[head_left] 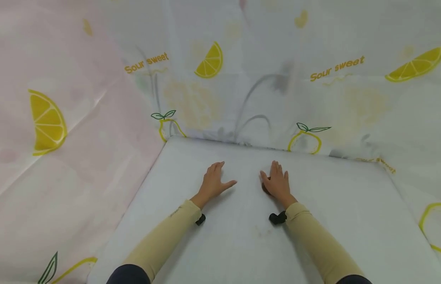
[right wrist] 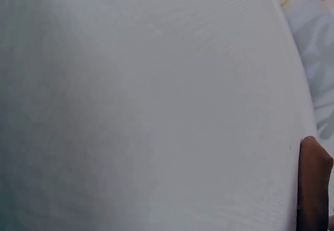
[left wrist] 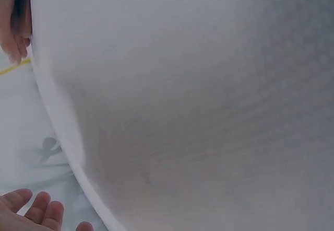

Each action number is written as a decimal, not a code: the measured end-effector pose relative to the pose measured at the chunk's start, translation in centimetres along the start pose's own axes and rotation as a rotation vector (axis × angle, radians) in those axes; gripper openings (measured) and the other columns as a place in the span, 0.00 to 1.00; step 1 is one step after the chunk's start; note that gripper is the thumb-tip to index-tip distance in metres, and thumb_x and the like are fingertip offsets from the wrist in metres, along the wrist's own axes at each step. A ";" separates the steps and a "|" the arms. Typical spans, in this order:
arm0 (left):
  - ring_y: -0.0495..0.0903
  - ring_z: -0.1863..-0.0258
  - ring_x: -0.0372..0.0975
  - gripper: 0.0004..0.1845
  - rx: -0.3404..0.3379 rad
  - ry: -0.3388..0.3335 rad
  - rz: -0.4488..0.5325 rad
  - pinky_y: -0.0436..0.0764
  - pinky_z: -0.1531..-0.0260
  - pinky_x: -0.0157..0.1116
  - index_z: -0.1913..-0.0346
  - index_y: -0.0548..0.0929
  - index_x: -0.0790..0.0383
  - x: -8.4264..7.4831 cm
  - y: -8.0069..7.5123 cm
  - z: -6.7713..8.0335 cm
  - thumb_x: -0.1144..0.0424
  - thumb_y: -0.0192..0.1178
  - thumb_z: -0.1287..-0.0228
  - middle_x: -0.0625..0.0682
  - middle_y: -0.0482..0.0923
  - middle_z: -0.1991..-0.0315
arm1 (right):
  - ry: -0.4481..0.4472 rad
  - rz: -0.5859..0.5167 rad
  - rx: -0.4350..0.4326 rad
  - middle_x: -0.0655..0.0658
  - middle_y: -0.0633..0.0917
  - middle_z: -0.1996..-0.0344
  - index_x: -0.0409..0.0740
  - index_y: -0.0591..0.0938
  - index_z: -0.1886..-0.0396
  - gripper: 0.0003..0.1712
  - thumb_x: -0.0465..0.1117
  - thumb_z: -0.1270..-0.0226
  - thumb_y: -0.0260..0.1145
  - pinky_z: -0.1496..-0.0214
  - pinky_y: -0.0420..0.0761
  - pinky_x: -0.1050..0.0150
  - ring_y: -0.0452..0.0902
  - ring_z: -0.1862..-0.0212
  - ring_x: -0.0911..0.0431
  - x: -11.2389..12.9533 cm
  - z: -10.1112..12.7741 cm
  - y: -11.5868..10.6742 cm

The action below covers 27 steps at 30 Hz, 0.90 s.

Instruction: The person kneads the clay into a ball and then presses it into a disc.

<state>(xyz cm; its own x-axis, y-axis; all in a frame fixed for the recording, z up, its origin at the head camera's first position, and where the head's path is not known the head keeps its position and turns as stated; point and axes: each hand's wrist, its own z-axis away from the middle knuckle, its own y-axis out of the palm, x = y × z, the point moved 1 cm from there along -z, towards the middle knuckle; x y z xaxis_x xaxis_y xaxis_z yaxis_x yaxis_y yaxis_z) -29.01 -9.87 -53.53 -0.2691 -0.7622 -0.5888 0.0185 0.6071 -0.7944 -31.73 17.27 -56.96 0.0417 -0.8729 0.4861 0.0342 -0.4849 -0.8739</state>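
Just both hands, left hand point(head_left: 212, 182) and right hand point(head_left: 277, 183), flat, fingers straight, on the white surface point(head_left: 241, 232).

We read "Sour sweet" in orange lettering twice on the white lemon-printed fabric backdrop point(head_left: 263, 90): once at upper left centre, once at upper right of the head view.

Both hands lie flat on the tabletop point(head_left: 348, 221), left hand point(head_left: 212, 182) beside right hand point(head_left: 277, 182), near its far edge. A curtain point(head_left: 263, 75) hangs behind and to the left.
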 end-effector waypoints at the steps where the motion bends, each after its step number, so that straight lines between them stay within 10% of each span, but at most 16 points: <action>1: 0.63 0.28 0.55 0.49 -0.001 0.003 -0.002 0.67 0.32 0.54 0.23 0.62 0.65 0.0 -0.2 -0.1 0.40 0.69 0.37 0.62 0.63 0.27 | -0.006 -0.005 -0.008 0.27 0.47 0.21 0.28 0.44 0.20 0.47 0.60 0.18 0.43 0.22 0.35 0.38 0.39 0.20 0.36 0.2 -0.1 -0.2; 10: 0.63 0.29 0.56 0.47 -0.024 0.016 -0.003 0.66 0.32 0.56 0.24 0.64 0.67 0.3 -1.3 -0.5 0.42 0.70 0.37 0.63 0.64 0.28 | -0.050 -0.037 -0.080 0.29 0.61 0.24 0.30 0.60 0.22 0.36 0.53 0.16 0.43 0.23 0.49 0.38 0.53 0.23 0.36 0.6 0.0 -2.2; 27: 0.66 0.31 0.54 0.48 -0.071 0.021 -0.340 0.67 0.33 0.54 0.26 0.66 0.66 2.2 -2.6 -2.0 0.39 0.70 0.40 0.60 0.68 0.31 | -0.024 0.097 -0.084 0.25 0.55 0.24 0.29 0.55 0.21 0.40 0.56 0.17 0.42 0.24 0.45 0.34 0.47 0.23 0.31 -3.5 1.5 -6.3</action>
<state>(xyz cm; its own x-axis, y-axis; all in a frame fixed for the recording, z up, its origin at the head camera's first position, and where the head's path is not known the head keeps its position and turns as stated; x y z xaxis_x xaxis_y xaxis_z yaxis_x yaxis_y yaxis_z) -31.59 -12.67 -52.51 -0.2686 -0.9191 -0.2884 -0.1421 0.3339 -0.9318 -30.61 23.44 -53.16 0.0641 -0.9149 0.3986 -0.0549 -0.4020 -0.9140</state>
